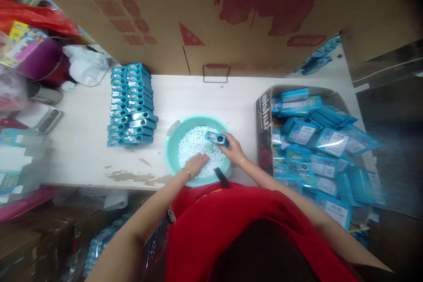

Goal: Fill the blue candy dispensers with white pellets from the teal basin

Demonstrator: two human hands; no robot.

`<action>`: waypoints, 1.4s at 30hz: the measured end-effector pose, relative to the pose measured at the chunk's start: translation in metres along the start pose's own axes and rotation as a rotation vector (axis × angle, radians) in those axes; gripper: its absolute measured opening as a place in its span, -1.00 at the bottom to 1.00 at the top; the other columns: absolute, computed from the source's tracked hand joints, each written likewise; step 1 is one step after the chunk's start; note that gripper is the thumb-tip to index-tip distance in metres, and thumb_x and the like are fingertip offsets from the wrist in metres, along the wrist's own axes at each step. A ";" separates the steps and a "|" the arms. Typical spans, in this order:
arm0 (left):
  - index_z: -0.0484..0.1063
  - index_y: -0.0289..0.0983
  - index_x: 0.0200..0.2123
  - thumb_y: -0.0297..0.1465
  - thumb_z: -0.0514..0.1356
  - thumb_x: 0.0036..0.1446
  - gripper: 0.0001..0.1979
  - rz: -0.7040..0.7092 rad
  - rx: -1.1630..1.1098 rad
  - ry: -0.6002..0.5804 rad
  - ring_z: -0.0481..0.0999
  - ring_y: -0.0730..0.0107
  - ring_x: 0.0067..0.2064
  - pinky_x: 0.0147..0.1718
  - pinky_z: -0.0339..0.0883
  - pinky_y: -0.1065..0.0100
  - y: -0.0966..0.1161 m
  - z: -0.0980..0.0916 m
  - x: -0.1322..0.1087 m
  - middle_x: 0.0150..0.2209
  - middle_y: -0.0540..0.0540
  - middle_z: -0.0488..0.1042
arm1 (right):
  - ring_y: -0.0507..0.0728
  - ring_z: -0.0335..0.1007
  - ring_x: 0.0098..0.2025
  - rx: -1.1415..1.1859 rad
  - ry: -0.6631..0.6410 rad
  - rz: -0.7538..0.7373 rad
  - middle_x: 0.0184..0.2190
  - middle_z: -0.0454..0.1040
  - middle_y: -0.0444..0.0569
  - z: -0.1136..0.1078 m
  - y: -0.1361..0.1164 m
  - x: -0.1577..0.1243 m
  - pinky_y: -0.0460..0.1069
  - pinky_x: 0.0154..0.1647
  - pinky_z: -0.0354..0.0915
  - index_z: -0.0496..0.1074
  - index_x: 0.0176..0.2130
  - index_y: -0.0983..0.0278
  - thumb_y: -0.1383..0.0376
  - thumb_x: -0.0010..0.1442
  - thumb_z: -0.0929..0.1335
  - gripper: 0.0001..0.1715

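Note:
A turquoise basin [170, 152] on the table holds many small white pellets [193, 139]. My right hand [234, 150] is closed on a small blue box [215, 137] with a dark round hole, tilted over the basin's right half. My left hand [197, 165] reaches into the basin, fingers curled down among the pellets. The pellets partly hide its fingertips. Left of the basin, similar blue boxes [132, 105] lie stacked in two columns, and white shows in some of their openings.
To the right, an open carton [263, 128] is heaped with blue packets [302, 134]. A large cardboard box [165, 22] stands along the back with a black wire handle [216, 75]. Bags and a white cloth [86, 65] crowd the left side.

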State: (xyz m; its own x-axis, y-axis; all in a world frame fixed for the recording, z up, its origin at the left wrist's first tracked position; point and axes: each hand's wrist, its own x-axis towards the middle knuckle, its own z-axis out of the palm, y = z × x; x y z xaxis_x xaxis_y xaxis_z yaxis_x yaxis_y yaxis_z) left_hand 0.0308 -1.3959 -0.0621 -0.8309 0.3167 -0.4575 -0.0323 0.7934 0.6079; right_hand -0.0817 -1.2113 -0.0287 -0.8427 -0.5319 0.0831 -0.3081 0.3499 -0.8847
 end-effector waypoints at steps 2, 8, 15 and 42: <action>0.37 -0.25 -0.09 -0.58 0.03 0.13 -0.70 0.015 -0.060 -0.026 0.38 0.24 -0.05 0.02 0.25 0.18 0.000 0.003 -0.005 -0.08 -0.16 0.43 | 0.19 0.36 -0.02 0.020 0.011 0.051 -0.05 0.42 0.03 0.000 0.003 -0.001 0.12 0.04 0.29 0.31 0.02 0.21 0.16 0.14 0.37 -0.54; 0.34 -0.29 -0.10 -0.43 0.13 0.13 -0.76 0.091 -0.315 -0.042 0.44 0.40 -0.17 -0.11 0.34 0.34 -0.006 -0.034 -0.027 -0.13 -0.10 0.46 | 0.19 0.36 -0.02 0.041 -0.004 0.064 -0.05 0.41 0.04 -0.001 0.006 -0.004 0.12 0.04 0.28 0.30 0.02 0.22 0.14 0.13 0.38 -0.53; 0.32 -0.27 -0.07 -0.37 0.06 0.18 -0.76 0.126 -0.310 0.147 0.42 0.35 -0.14 -0.08 0.31 0.27 0.025 -0.119 -0.062 -0.11 -0.14 0.42 | 0.23 0.31 0.05 -0.021 -0.081 -0.097 -0.03 0.39 0.09 0.007 0.007 -0.009 0.17 0.07 0.28 0.29 0.04 0.22 0.33 0.13 0.31 -0.55; 0.38 -0.19 -0.09 -0.57 -0.05 0.19 -0.67 -0.065 0.120 0.051 0.33 0.23 -0.06 -0.01 0.24 0.22 -0.003 -0.011 0.004 -0.12 -0.15 0.39 | 0.20 0.35 0.01 -0.031 -0.025 -0.041 -0.04 0.41 0.07 0.004 0.007 -0.005 0.14 0.05 0.30 0.28 0.05 0.19 0.23 0.18 0.33 -0.57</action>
State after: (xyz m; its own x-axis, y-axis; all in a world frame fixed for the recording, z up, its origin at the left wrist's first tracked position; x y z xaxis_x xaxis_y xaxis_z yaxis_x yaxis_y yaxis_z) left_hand 0.0219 -1.4023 -0.0585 -0.8564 0.2382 -0.4581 -0.0227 0.8689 0.4944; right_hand -0.0781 -1.2097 -0.0372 -0.8183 -0.5647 0.1070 -0.3557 0.3513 -0.8661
